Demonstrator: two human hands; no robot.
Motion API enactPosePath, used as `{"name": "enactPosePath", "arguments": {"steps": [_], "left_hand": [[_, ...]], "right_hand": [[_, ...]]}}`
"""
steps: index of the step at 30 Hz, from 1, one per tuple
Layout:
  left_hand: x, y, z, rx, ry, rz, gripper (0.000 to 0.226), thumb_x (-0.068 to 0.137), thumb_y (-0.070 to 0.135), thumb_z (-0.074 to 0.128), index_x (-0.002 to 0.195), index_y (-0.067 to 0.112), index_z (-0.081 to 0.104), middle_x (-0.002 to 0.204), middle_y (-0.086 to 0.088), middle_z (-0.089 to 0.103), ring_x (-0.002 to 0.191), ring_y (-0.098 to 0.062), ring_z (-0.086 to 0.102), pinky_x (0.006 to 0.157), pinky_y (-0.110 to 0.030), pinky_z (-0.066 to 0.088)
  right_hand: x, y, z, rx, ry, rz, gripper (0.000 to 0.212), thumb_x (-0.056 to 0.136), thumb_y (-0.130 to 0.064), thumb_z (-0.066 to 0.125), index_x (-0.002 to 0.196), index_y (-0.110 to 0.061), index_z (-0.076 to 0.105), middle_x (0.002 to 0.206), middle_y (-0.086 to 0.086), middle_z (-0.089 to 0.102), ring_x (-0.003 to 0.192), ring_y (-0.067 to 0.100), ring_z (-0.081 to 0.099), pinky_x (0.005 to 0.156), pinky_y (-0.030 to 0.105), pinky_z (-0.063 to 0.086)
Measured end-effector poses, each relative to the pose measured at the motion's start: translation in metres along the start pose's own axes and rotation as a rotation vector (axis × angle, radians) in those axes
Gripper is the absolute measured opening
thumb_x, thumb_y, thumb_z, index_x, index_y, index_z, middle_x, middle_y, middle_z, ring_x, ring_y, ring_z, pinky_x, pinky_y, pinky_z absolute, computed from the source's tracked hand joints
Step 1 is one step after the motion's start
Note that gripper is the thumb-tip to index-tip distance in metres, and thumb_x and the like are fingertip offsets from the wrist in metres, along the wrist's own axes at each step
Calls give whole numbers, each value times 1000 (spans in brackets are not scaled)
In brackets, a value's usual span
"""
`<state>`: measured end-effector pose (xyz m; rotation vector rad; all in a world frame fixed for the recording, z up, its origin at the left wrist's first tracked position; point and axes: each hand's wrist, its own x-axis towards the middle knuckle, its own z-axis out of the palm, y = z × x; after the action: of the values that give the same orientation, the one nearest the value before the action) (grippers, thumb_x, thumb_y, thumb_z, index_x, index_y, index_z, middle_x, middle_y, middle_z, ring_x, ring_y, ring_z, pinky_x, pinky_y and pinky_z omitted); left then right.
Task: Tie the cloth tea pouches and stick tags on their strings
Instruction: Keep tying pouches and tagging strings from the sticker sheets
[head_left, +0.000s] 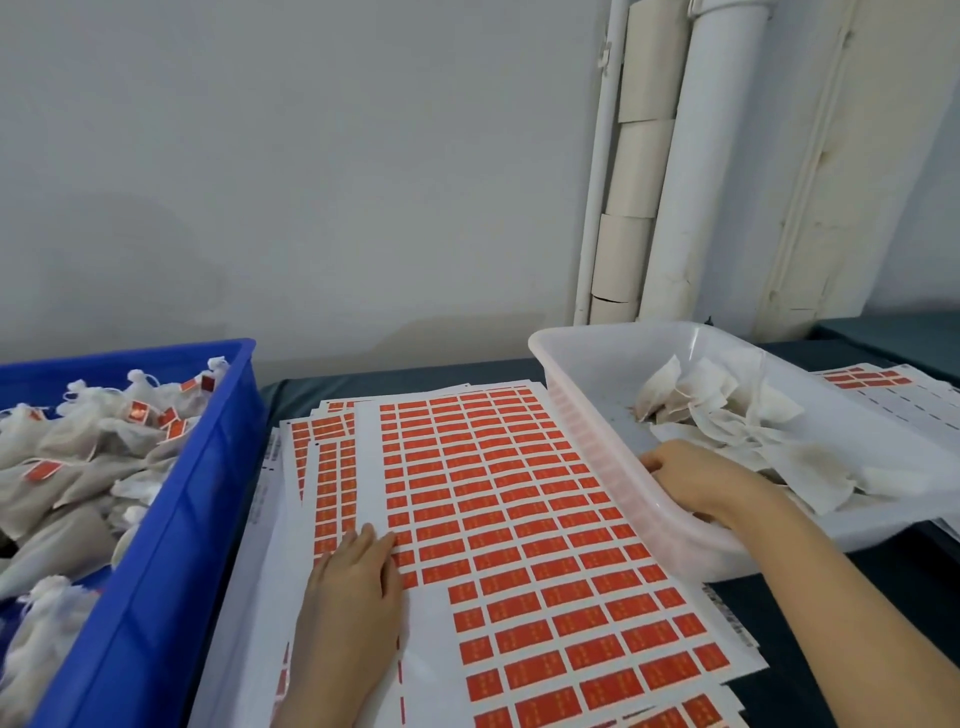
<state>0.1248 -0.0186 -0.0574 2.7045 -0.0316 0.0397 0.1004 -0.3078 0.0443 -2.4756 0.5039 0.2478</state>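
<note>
Red tag sheet (519, 493) | L hand (353, 582) flat on it, fingers straight | R hand (701, 483) in white tray (597, 374) right of sheet, on pouches (727, 405), grip unclear | blue bin (197, 493) left

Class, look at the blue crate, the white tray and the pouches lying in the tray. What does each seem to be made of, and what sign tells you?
Blue crate: likely hard plastic; smooth, opaque, evenly coloured walls.
White tray: thin plastic, semi-glossy; red stickers show faintly through its wall.
Pouches: soft cloth, matt; they crumple and fold. Exact fibre cannot be told.
</note>
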Motion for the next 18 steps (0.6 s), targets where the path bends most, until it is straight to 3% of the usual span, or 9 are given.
{"name": "enactPosePath", "arguments": {"steps": [2, 5, 9, 12, 16, 18], "left_hand": [[0, -1, 0, -1, 4, -3, 56, 94, 52, 39, 147, 35, 30, 155, 14, 27, 143, -13, 27, 115, -36, 22], [1, 0, 0, -5, 7, -2, 55, 95, 51, 38, 147, 35, 30, 155, 14, 27, 143, -13, 26, 115, -36, 22], [0, -1, 1, -19, 16, 7, 54, 95, 52, 39, 146, 36, 32, 154, 15, 28, 143, -13, 26, 115, -35, 21], [0, -2, 1, -19, 20, 12, 54, 95, 52, 39, 146, 36, 31, 154, 15, 28, 143, -13, 26, 115, -35, 21], [0, -2, 1, -26, 22, 20, 54, 95, 51, 39, 146, 36, 31, 155, 15, 27, 144, -14, 26, 115, -36, 20], [-1, -3, 2, -24, 33, 29, 54, 95, 52, 38, 146, 36, 31, 155, 15, 27, 144, -13, 26, 116, -35, 20]], "right_hand": [[4, 1, 1, -9, 91, 27, 13, 91, -22, 58, 87, -15, 68, 76, 2, 67, 64, 14, 63, 53, 23, 45], [10, 4, 1, 85, 314, 35, 26, 91, -14, 50, 71, -1, 58, 70, 15, 58, 59, 20, 50, 56, 26, 37], [12, 3, -4, 223, 542, -17, 27, 88, -14, 44, 80, 9, 54, 78, 26, 58, 72, 36, 56, 69, 40, 48], [9, 0, -10, 251, 666, -80, 29, 88, -16, 42, 82, 8, 58, 75, 21, 62, 74, 37, 60, 75, 47, 50], [4, -5, -22, 353, 602, -20, 28, 90, -19, 44, 87, 0, 63, 75, 13, 66, 66, 25, 65, 74, 44, 55], [3, -7, -27, 191, 464, 50, 24, 91, -17, 45, 88, -3, 64, 75, 12, 67, 67, 28, 67, 74, 42, 56]]}}
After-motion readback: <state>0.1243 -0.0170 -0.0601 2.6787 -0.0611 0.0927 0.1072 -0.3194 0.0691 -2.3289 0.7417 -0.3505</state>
